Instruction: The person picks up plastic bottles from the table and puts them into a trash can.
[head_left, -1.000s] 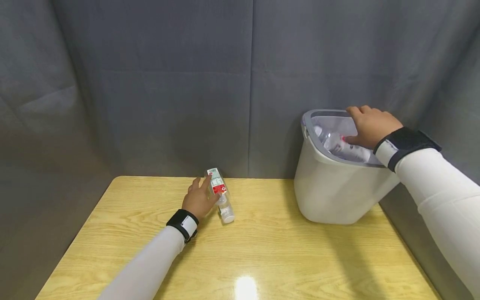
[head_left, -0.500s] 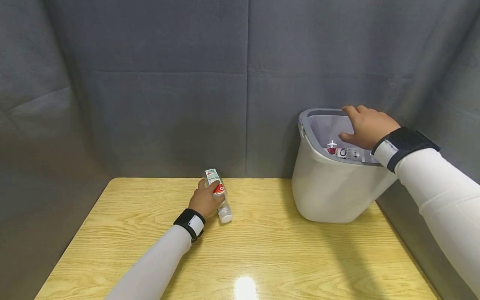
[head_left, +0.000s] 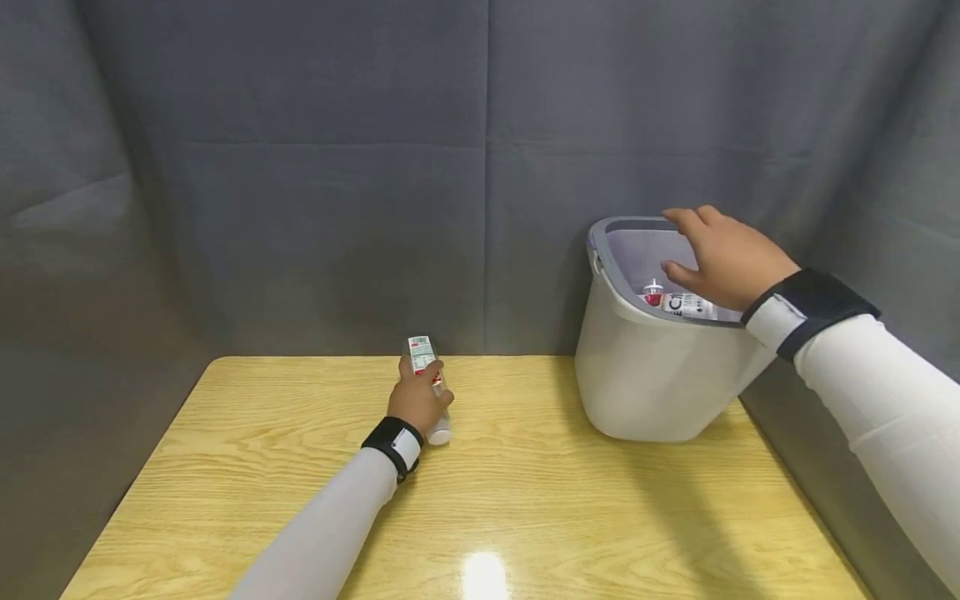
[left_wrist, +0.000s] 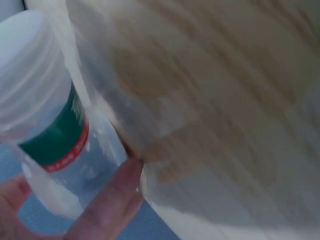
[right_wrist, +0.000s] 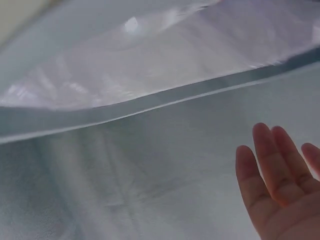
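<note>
A grey curtain (head_left: 300, 167) hangs behind everything, filling the upper part of the head view. Below it lies the wooden counter (head_left: 562, 517), pale yellow with a bright glare spot near its front edge. At the counter's far right corner stands a white bin (head_left: 652, 375) with a grey rim, tilted so that its mouth leans toward the person; the right wrist view shows that rim and the clear liner inside it. In the bin lies a bottle (head_left: 678, 303) with a red and white label, on its side, part of it hidden by the rim.

The right hand (head_left: 723, 258) hovers over the bin's mouth, its fingers (right_wrist: 280, 160) straight and loosely spread, holding nothing; whether they touch the rim cannot be told.

The left hand (head_left: 418, 402) lies near the counter's far edge, at the middle. Its fingers curl round a second bottle (head_left: 424, 367), which lies on the counter with its white cap (left_wrist: 25, 50) toward the person. The left wrist view, blurred, shows a green and red band under that cap.
</note>
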